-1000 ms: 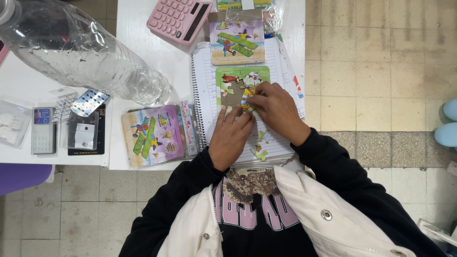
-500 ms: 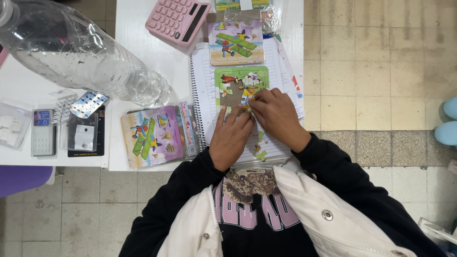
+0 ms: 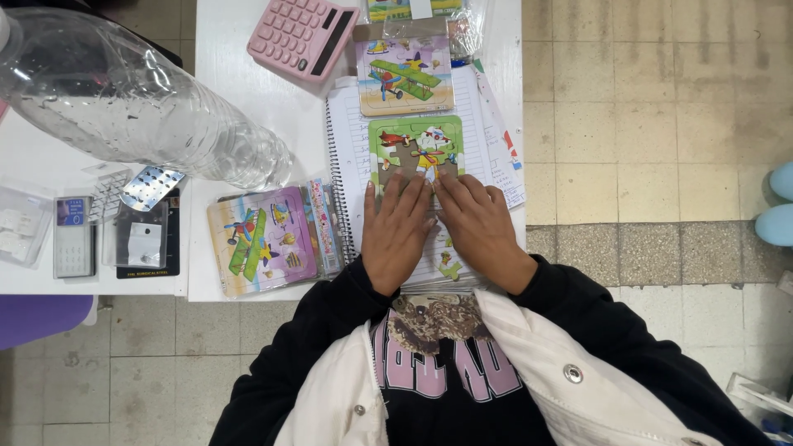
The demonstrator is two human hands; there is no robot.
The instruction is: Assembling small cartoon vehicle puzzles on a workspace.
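Head view, looking straight down: the white desk carries everything, with a big clear plastic bottle lying across the upper left of the frame and a pink calculator at top centre. A spiral notebook lies at centre, and on it sits the green puzzle board, partly filled with a plane picture. Compared with a second ago, both hands now lie flat side by side on the board's lower part: the left hand and right hand press down with fingers spread, grasping nothing. Earlier the right hand's fingers pinched at a piece near the board's middle; that piece now seems seated. A loose piece shows between the wrists.
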